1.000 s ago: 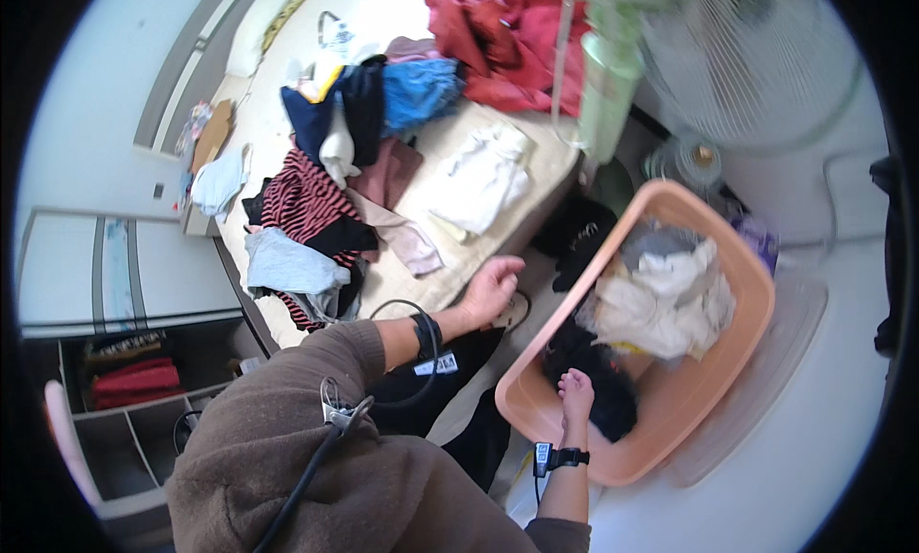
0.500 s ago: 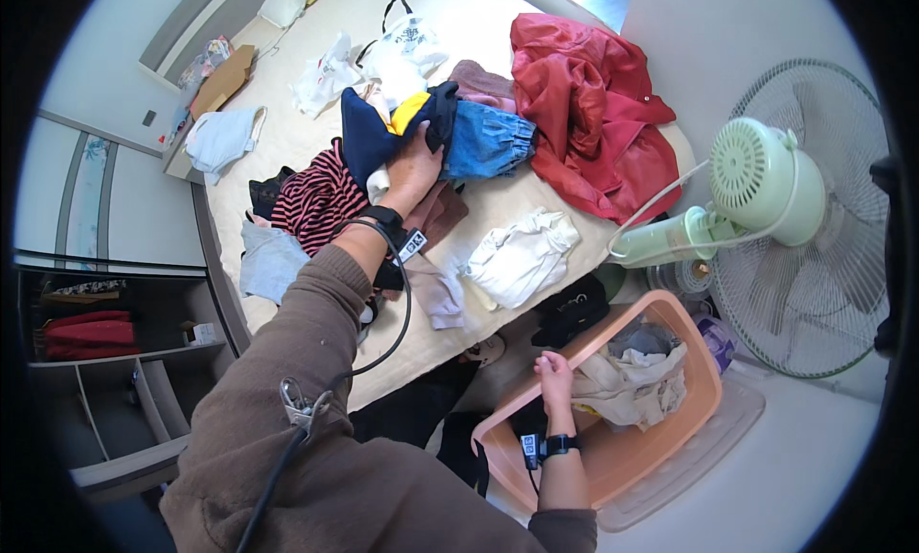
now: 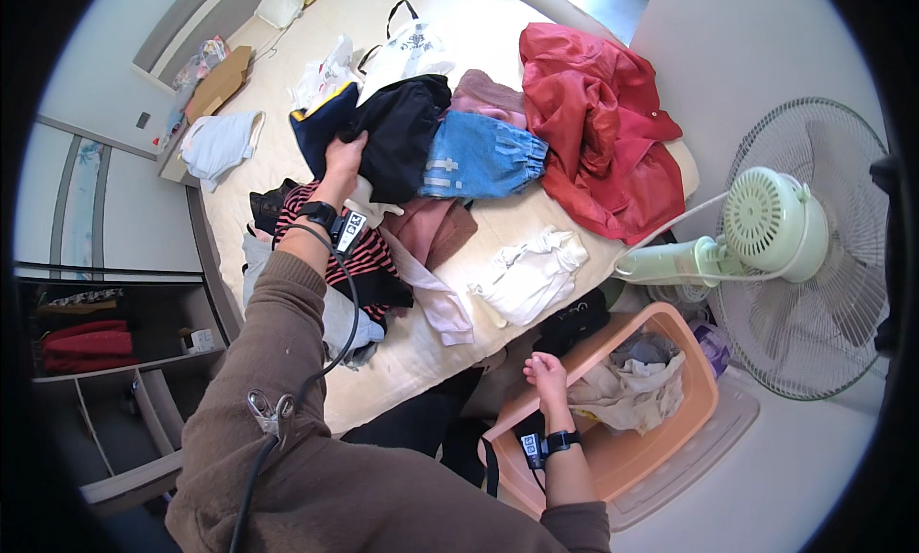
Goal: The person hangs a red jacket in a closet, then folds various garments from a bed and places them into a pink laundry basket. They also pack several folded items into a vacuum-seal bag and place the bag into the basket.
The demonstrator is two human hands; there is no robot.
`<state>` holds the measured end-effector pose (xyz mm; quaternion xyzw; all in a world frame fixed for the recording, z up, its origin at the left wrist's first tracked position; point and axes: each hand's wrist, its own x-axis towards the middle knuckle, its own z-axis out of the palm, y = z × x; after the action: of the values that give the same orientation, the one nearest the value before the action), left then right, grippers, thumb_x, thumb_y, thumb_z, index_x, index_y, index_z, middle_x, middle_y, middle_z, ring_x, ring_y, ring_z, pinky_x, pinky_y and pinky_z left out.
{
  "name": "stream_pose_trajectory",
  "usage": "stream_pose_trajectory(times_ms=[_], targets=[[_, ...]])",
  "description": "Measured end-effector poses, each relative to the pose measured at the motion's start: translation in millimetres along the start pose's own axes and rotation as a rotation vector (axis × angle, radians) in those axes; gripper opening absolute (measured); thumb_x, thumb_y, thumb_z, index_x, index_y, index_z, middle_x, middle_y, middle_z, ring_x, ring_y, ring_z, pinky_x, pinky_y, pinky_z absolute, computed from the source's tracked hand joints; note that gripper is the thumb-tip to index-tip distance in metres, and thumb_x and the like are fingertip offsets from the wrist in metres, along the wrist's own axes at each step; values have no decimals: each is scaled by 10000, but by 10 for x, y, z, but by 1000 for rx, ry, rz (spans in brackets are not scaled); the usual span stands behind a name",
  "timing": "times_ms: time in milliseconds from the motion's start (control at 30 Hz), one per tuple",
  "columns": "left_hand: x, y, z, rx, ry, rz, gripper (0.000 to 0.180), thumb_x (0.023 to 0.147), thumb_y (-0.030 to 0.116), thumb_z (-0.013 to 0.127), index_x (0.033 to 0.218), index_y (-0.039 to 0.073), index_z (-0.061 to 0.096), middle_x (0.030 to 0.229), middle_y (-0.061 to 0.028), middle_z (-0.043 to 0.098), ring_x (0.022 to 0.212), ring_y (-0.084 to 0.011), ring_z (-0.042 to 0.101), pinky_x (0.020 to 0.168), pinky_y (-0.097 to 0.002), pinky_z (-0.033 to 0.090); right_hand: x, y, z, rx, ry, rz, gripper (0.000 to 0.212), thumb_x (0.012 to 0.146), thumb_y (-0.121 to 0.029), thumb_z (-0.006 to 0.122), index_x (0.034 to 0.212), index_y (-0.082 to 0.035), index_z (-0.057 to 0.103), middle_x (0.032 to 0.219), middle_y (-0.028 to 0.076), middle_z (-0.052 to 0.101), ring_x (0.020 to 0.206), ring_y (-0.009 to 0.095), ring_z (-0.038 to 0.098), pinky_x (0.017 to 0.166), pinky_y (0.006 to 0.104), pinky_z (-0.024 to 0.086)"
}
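Note:
My left hand is closed on a dark navy garment with a yellow edge, over the pile on the bed. Against its right side lies a black garment; whether the two are one piece I cannot tell. Below that wrist are a pink-and-black striped garment and a mauve one. Blue denim with a gathered edge is to the right. My right hand has its fingers curled over the near-left rim of a peach plastic bin, which contains beige and grey cloths.
A red jacket and a white garment lie on the bed. A green fan stands at the right, its cord running by the bed's corner. Open shelves are at the left. A cable runs along my left arm.
My left hand has moved left, drawing the navy garment with it and spreading the dark cloth. The denim and striped garments show more. My right hand stays by the bin rim.

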<state>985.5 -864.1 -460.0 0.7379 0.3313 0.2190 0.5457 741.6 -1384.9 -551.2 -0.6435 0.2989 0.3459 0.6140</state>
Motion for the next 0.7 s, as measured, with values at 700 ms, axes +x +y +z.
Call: stream_pose_trajectory(times_ms=[700], targets=[[-2395,465,-255,-1134,-1123,-934,542,926,159,671,1406,-2,479,1389,-177,561,1257,-327,563,1092,-488,436,-292,-1050,642,963,-607,97,816,918,-546,615,1483,-10,373,1505,143,435,1353,303,460,1120,467,386]])
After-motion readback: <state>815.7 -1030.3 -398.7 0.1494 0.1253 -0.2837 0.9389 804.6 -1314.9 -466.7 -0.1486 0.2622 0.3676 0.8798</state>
